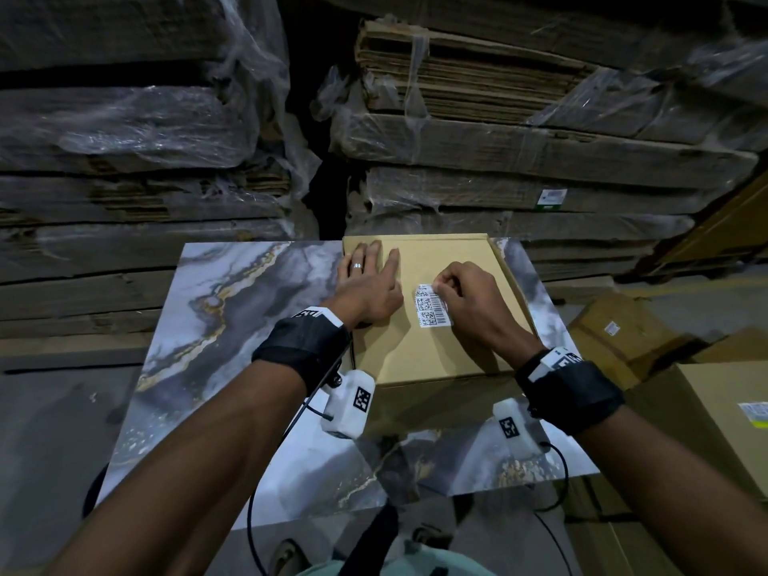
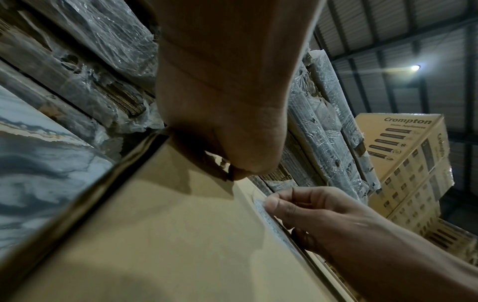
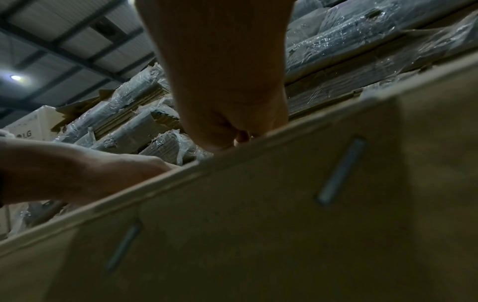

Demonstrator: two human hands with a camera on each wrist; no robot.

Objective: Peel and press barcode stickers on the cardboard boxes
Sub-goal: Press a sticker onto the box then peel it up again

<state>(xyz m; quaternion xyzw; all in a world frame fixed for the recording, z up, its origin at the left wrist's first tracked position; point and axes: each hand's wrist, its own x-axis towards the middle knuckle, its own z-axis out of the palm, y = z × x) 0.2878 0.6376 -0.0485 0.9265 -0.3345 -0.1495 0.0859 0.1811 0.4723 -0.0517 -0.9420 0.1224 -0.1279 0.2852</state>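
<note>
Head view: flat box (image 1: 432, 347) on the marbled table (image 1: 232, 326), toward its far right part, white sticker (image 1: 433, 305) lying on the lid right of centre. Left hand (image 1: 368, 284) spread flat on the lid's left half, fingers straight, ring on one finger, pressing down. Right hand (image 1: 465, 293) curled, fingertips pinching the sticker's upper right corner; most of the sticker flat against the cardboard. Black straps and white camera units on both wrists. Wrapped stacks (image 1: 519, 130) of flattened cardboard behind the table, more cartons (image 1: 706, 392) at the right. Left wrist view: heel of the left hand (image 2: 227, 114) down on the box (image 2: 168, 235), fingers hidden behind it; right hand (image 2: 310, 216) beyond, thumb and fingers closed on the sticker's (image 2: 261, 206) edge, seen nearly edge-on. Printed cartons (image 2: 408, 159) stacked at the right under a lit roof. Right wrist view: box (image 3: 284, 214) side wall close up, blurred, with two staples (image 3: 341, 171); right hand (image 3: 227, 98) above its rim, fingers mostly hidden; left hand (image 3: 77, 173) resting at the left.
</note>
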